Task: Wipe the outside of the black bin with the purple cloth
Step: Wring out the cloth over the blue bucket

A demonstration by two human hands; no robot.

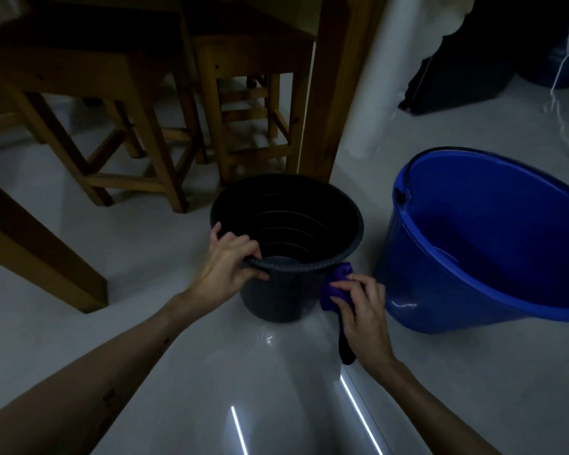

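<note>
Item: black bin, upright on a pale tiled floor — wiping of the outer wall in hand.

Detail: left hand curled over the near rim, fingers inside and thumb outside, steadying the bin. Right hand presses the bunched purple cloth flat against the bin's right side just under the rim, a dark tail of cloth hanging below the palm. Blue bucket just beside, to the right; wooden stools behind. Judged mid-wipe — next move likely calls for dragging the cloth down or around the wall while the left hand turns the bin to expose unwiped sides.
</note>
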